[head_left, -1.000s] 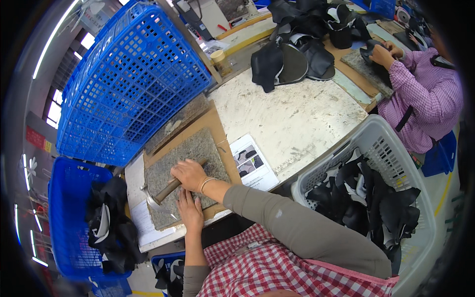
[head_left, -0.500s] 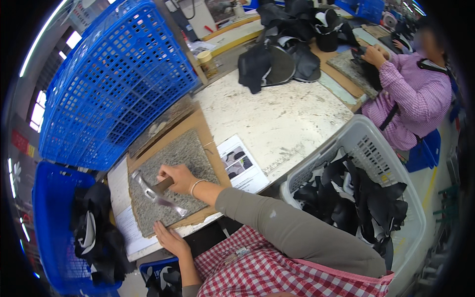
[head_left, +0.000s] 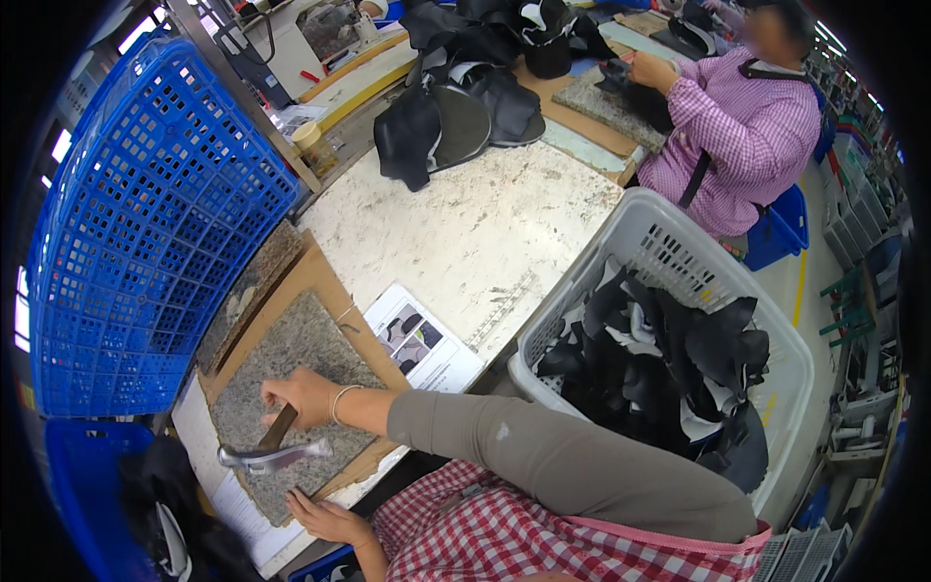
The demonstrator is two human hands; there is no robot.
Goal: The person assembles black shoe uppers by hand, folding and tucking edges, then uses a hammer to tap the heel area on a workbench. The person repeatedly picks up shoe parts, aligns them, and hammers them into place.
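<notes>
My right hand (head_left: 305,400) is closed round the wooden handle of a hammer (head_left: 276,456), its metal head tilted over a rough grey stone slab (head_left: 281,349). Whether the head touches the slab I cannot tell. My left hand (head_left: 330,519) lies at the slab's near edge with its fingers stretched out, close to the hammer head. The slab rests on a brown board (head_left: 325,281) on the white worktable (head_left: 465,218). Nothing shows clearly under the left fingers.
A printed sheet (head_left: 422,339) lies right of the slab. Blue crates (head_left: 145,252) stand at left. A grey basket (head_left: 669,209) of black and white pieces stands at right. More black pieces (head_left: 456,121) lie at the back. A person in a checked shirt (head_left: 742,136) works at far right.
My view has swung right, so the table and crates sit further left. The hammer head has turned flatter across the slab. My left hand stays by the near edge.
</notes>
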